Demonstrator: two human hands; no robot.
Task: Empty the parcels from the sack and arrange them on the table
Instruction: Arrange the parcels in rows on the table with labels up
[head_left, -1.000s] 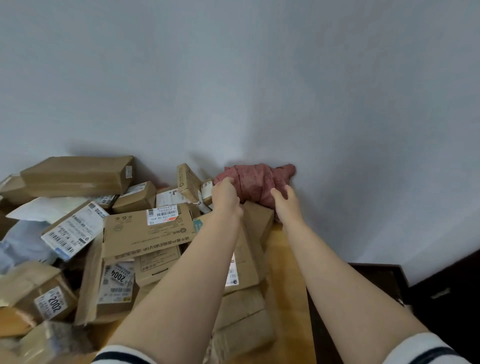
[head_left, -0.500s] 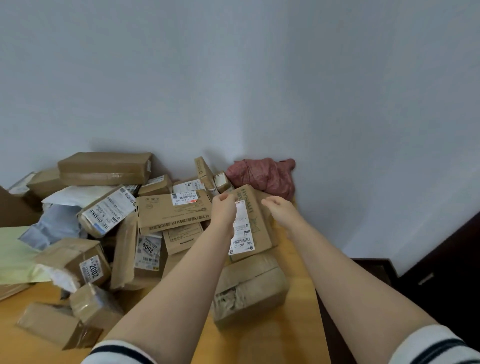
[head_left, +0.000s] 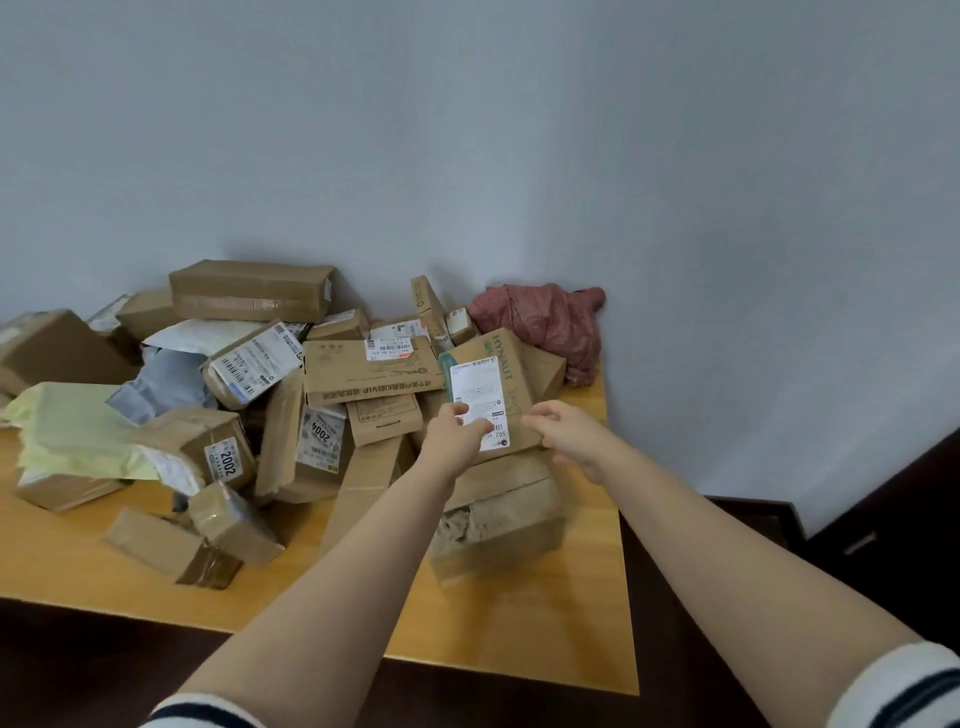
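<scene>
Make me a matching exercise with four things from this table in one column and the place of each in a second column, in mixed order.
Things:
1. HYNAUT box
2. red cloth bundle
3. box marked 2002
4. pale yellow bag

Places:
a. far right corner, at the wall
b. left edge of the pile
c. between left hand and right hand
d. just right of the yellow bag

Pairs: 1-c, 2-a, 3-d, 4-b
</scene>
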